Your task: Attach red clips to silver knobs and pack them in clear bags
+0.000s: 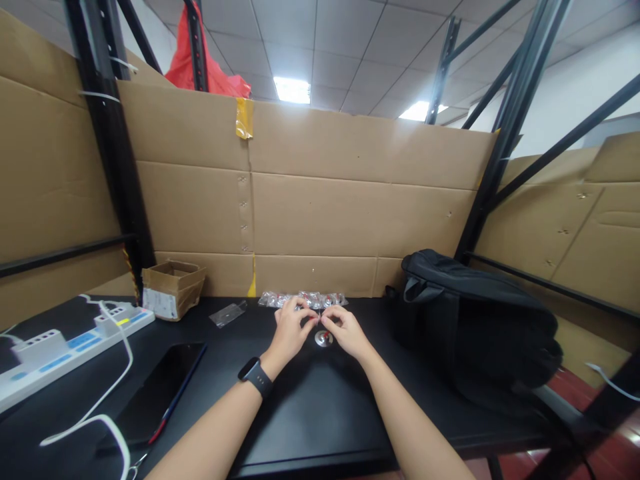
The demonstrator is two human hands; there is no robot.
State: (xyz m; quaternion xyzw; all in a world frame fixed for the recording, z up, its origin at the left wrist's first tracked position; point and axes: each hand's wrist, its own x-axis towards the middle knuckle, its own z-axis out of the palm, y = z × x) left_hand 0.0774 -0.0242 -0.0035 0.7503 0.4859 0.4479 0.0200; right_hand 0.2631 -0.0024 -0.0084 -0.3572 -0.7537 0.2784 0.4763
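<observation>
My left hand [293, 330], with a dark watch [255, 375] on its wrist, is closed in a pinch at the middle of the table. Facing it, fingertips almost touching, my right hand [345, 328] pinches too. A thin strand [319, 316] shows between the fingertips, too small to name. Just below them is a small round silvery disc [324, 339] with a bit of red on it; whether it hangs or lies on the table I cannot tell. Behind my hands lies a row of small clear-wrapped packets [310, 297] with shiny and red contents, partly hidden by my fingers.
An empty-looking clear bag [229, 315] and a small cardboard box [173, 290] are at left. Nearer are a tablet-like dark device [160, 390], a white power strip [80, 350] and a loose white cable [125, 360]. A black backpack [475, 320] stands right. Cardboard [320, 213] walls the back.
</observation>
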